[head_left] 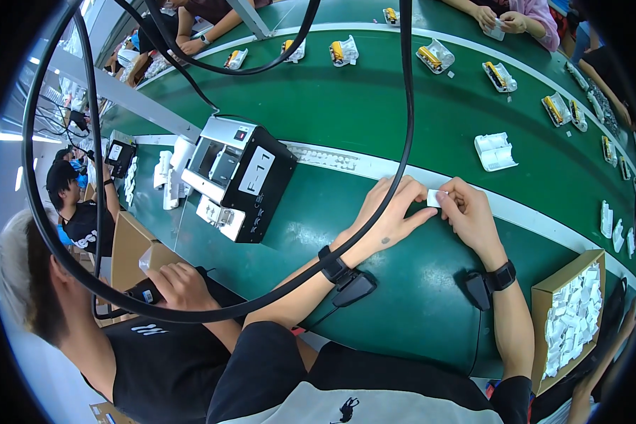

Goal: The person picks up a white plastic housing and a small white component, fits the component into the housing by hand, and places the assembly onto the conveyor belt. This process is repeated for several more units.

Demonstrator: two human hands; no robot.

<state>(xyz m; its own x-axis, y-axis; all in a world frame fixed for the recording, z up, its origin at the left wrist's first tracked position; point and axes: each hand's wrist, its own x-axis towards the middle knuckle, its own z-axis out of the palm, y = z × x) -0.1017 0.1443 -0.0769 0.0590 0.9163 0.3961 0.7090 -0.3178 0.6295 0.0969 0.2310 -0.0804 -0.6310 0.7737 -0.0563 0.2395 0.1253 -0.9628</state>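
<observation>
A small white flat piece (433, 198) is held between my two hands above the near edge of the green work surface. My right hand (468, 214) pinches its right side between thumb and fingers. At its left side, my left hand (390, 215) has its thumb and forefinger closed in on the edge. The fingers partly cover the piece, so its exact shape is hidden. Just beyond my right hand lies a white half-round plastic shell (495, 152) on the green belt (381, 106). Dark straps with small black devices are on both my wrists.
A black and silver machine (240, 177) stands to the left. An open cardboard box (540, 332) of small white pieces is at the right. White shells with yellow parts (435, 56) line the far belt. A black cable (408, 85) loops across the view. A co-worker (169, 353) sits at left.
</observation>
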